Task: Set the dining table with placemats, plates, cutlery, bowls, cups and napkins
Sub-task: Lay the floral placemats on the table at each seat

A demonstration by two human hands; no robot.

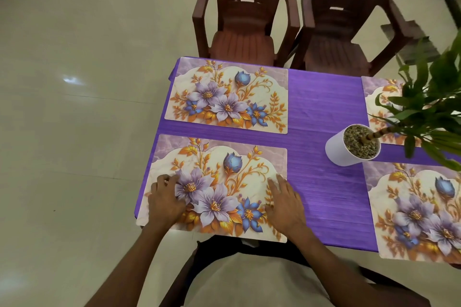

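Purple worktop carries four placemats; both hands, left and right, press flat on the near mat. White pot holds gravel and a plant.

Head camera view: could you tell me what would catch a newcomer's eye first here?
Most striking are the floral placemats on the purple tablecloth: the near-left placemat has the left hand and right hand resting flat on it, with the far-left placemat beyond it. A white potted plant stands right of centre, and two brown chairs face the far edge.
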